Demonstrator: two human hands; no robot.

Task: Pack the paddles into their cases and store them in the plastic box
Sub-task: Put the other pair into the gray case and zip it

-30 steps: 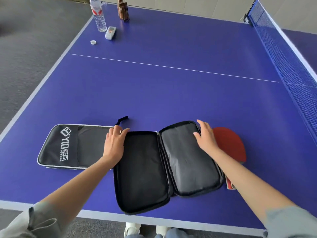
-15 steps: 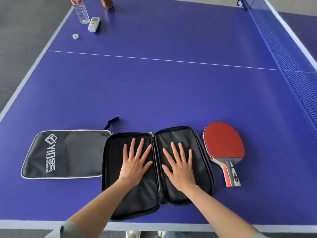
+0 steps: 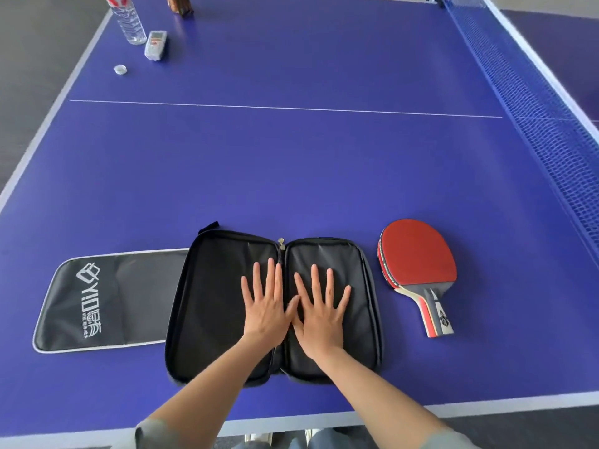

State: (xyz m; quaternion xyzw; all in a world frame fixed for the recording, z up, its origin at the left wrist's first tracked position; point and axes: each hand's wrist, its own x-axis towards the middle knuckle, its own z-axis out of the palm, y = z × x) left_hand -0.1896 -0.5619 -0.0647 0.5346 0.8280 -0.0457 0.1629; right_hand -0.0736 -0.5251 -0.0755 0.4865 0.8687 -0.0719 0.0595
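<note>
My left hand [image 3: 265, 306] and right hand [image 3: 321, 311], fingers spread, press flat on the open case [image 3: 207, 296]; paddle [image 3: 418, 264] just right.

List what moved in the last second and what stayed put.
Both hands left the open case's far edge and now press flat inside it, left hand and right hand side by side near the spine. The paddle and closed case lie as before.
</note>
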